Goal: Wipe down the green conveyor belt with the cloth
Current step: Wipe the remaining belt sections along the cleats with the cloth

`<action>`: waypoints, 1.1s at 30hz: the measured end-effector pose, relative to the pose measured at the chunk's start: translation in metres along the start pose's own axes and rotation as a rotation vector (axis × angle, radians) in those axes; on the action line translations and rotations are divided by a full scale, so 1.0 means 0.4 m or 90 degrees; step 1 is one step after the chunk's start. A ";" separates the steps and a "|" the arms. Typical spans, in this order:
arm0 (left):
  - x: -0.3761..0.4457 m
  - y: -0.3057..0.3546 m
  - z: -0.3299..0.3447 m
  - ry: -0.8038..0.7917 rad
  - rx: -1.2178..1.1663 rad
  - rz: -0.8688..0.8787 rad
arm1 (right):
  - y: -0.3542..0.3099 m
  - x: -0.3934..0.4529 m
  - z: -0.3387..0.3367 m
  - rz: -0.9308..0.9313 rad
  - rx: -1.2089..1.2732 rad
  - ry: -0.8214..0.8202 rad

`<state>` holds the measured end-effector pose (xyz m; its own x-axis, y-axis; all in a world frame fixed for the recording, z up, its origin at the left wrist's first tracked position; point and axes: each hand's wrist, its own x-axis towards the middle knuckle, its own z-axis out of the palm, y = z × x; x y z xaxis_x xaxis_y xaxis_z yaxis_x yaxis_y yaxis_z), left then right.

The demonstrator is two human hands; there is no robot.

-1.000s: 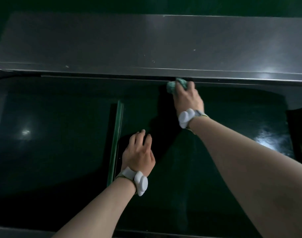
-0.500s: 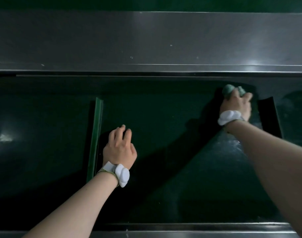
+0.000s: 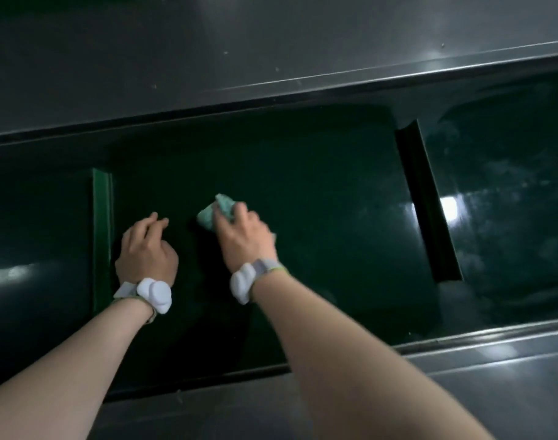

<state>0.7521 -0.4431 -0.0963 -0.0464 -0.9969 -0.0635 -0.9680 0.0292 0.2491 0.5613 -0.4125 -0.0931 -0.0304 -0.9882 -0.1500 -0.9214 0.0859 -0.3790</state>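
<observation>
Looking down, head view: two bare forearms reach over a dark green conveyor belt (image 3: 319,192) sunk between two grey metal rails.
Far edge: the far rail (image 3: 239,52) runs across the top and tilts up toward the right; a dark gap separates it from the belt.
Near edge: the near rail (image 3: 461,376) crosses the bottom right, under the right forearm.
Left bound: a raised green cleat (image 3: 102,236) stands across the belt, just left of the left hand.
Right bound: a second, darker cleat (image 3: 428,204) crosses the belt well to the right, leaning in the picture.
Open room: bare belt lies between the cloth and the right cleat, and between the hands and the far rail; glossy, streaked belt shows beyond the right cleat.
Cloth: a pale green cloth (image 3: 218,211) is bunched on the belt near the middle of the section, with no clear long axis; its free end sticks out toward the far rail.
Right hand (image 3: 244,236): fingers curl over the cloth and grip it against the belt; slightly blurred.
Left hand (image 3: 145,249): rests on the belt just beside the left cleat, fingers loosely bent, holding nothing.
Wrists: each carries a white wrist device (image 3: 153,292) on a strap.
Belt axis: long axis runs left to right.
</observation>
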 end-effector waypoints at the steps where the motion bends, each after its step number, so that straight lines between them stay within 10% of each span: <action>1: 0.004 0.000 0.002 -0.003 -0.011 -0.008 | 0.058 0.010 -0.022 0.022 -0.015 0.012; 11: -0.119 0.150 0.026 0.037 -0.063 0.038 | 0.546 -0.088 -0.215 0.425 -0.084 0.161; 18: -0.175 0.243 0.062 -0.011 -0.035 0.068 | 0.096 -0.199 -0.026 0.146 0.013 -0.003; 23: -0.164 0.268 0.040 -0.057 -0.019 0.030 | 0.123 -0.225 -0.028 -0.030 0.009 -0.055; 33: -0.147 0.285 0.001 -0.137 0.000 -0.003 | 0.534 -0.223 -0.202 0.315 -0.085 0.120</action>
<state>0.6443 -0.3812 -0.0643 -0.0932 -0.9585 -0.2693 -0.9685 0.0246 0.2478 0.3358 -0.3162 -0.0871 -0.5305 -0.8405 -0.1100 -0.8202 0.5417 -0.1840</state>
